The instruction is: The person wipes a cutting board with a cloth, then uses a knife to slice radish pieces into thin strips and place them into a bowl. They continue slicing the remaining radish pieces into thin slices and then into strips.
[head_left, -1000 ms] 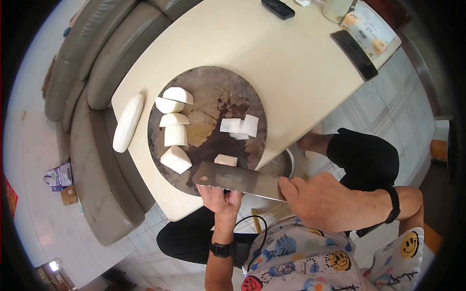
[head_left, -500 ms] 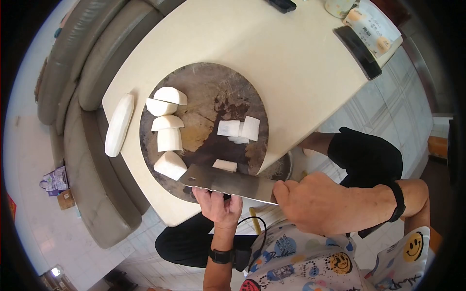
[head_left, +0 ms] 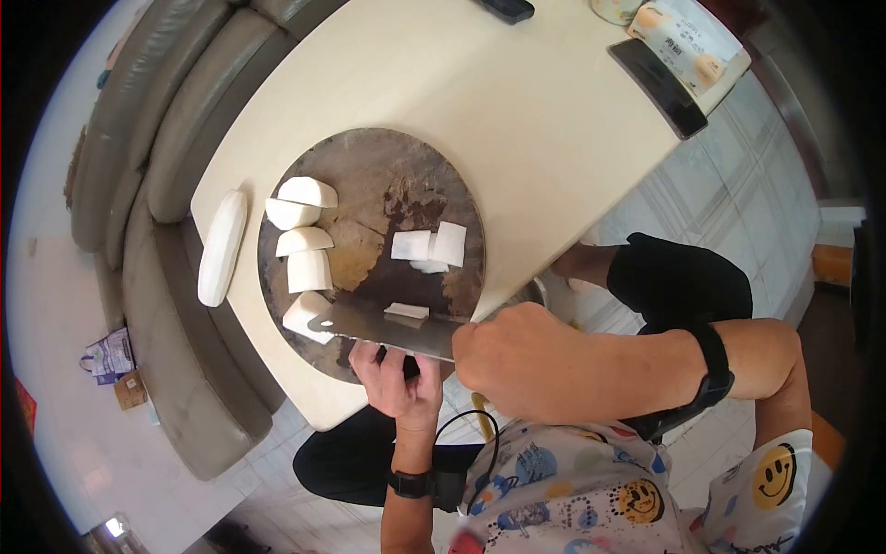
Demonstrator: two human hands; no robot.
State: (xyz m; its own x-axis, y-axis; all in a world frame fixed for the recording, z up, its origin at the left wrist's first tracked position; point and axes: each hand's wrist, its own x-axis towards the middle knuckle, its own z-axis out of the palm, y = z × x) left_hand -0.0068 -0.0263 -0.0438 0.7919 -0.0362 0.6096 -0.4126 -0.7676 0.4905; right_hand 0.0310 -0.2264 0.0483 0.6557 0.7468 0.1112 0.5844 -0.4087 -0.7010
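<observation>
My right hand point(head_left: 517, 360) is closed round the handle of a broad cleaver point(head_left: 397, 325), whose blade reaches left over the near part of a round wooden board point(head_left: 369, 166). Just below the blade, my left hand point(head_left: 397, 377) has its fingers bent at the cutting edge; what lies under them is hidden. White peeled chunks point(head_left: 309, 272) line the board's left side, the nearest partly behind the blade tip. Thin white slices point(head_left: 449, 245) lie on the right, and a small one point(head_left: 406, 311) lies beside the blade.
A long peeled white root point(head_left: 222, 247) rests at the left edge of the cream table point(head_left: 544, 120). A black phone-like slab point(head_left: 657, 88), a printed packet point(head_left: 688, 46) and a jar stand at the far right. A grey sofa point(head_left: 175, 342) is on the left.
The cleaver and my right hand have shifted left and slightly up, with the blade now tilted differently. My left hand has moved slightly left. The whole view has shifted a little.
</observation>
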